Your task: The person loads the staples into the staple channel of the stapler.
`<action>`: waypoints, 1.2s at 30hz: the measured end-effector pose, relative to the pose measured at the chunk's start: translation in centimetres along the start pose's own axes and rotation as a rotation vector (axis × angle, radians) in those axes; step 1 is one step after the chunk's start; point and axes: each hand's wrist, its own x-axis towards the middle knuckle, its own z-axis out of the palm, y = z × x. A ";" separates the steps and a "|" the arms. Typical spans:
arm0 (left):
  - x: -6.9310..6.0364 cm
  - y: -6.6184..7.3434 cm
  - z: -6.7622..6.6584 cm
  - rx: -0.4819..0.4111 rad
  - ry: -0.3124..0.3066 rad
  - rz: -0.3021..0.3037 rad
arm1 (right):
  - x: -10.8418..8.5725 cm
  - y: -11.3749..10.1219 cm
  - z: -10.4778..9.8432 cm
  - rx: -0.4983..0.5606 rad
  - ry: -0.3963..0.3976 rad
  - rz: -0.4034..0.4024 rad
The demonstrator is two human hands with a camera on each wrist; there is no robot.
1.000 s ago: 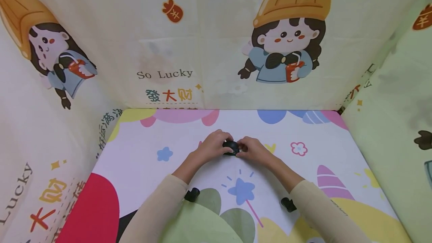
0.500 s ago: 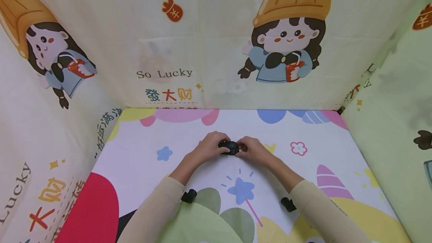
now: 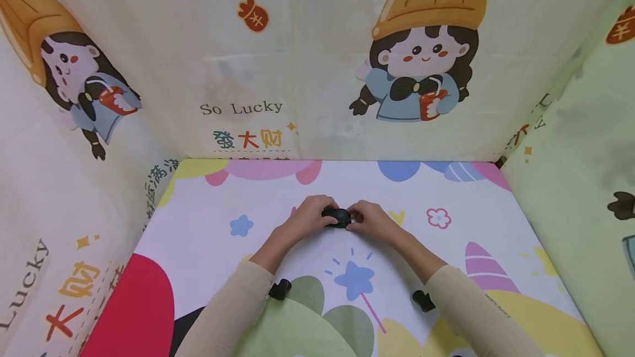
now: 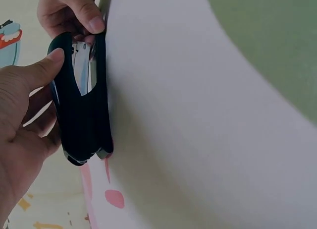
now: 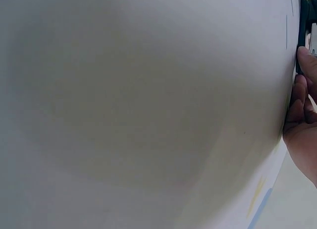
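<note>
A black stapler [image 3: 338, 216] rests on the printed table cover, between my two hands near the table's middle. My left hand [image 3: 312, 215] grips its body, thumb on the near side and the other fingers behind, as the left wrist view shows. At the stapler's right end, my right hand [image 3: 371, 219] pinches the lower arm, its thumb [image 4: 96, 25] lying on the black edge. A gap shows between the two black arms, with a silvery metal part [image 4: 81, 65] inside. Only the stapler's edge appears in the right wrist view, beside my right hand [image 5: 303, 135].
The table cover [image 3: 278, 191] carries printed shapes. Cloth walls [image 3: 327, 70] with printed figures stand behind and at both sides. Black wrist cameras [image 3: 280, 289] show beside both sleeves. A red patch [image 3: 136, 302] lies at the left front.
My left hand has shifted slightly left along the stapler, so more of its black body shows between the hands. My right hand has stayed almost in place.
</note>
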 end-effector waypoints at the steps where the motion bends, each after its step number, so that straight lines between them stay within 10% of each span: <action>1: 0.0 0.0 0.1 0.007 -0.003 -0.002 | 0.0 0.0 0.0 0.000 -0.001 0.002; 36: -0.6 -0.1 0.2 -0.013 0.005 -0.020 | -0.2 -0.1 0.0 0.009 0.000 0.008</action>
